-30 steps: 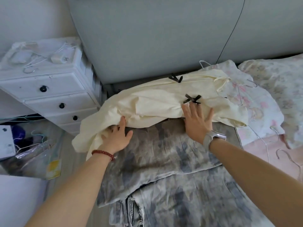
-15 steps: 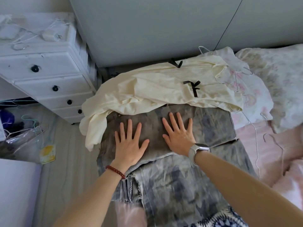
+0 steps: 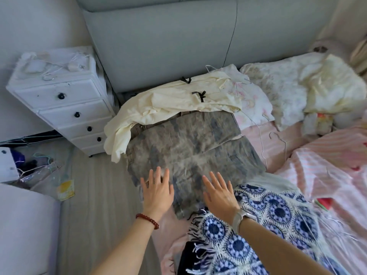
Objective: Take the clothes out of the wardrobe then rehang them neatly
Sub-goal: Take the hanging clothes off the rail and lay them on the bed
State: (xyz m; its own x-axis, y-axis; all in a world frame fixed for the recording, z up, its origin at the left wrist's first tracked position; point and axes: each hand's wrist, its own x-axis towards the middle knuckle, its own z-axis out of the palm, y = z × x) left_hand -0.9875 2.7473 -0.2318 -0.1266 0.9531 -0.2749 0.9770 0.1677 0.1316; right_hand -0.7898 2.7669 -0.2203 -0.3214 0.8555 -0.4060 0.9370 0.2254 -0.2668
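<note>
Both my hands have slid down the grey jeans (image 3: 190, 143) toward me. From the head camera, left hand (image 3: 157, 192) and right hand (image 3: 219, 193) lie flat, fingers straight, gripping nothing. Those jeans sprawl on the bed (image 3: 278, 147) under a cream top (image 3: 168, 104), near the white drawers (image 3: 65, 108) and grey headboard (image 3: 158, 36).

A white drawer chest (image 3: 65, 108) is standing at the left, beside a grey padded headboard (image 3: 162, 42); small white items are lying on its top. A thin dark cable (image 3: 231, 36) is running down the headboard. Plastic bags (image 3: 45, 175) and clutter are lying on the floor (image 3: 95, 195) below the chest. A floral pillow (image 3: 278, 86) is resting at the right.
</note>
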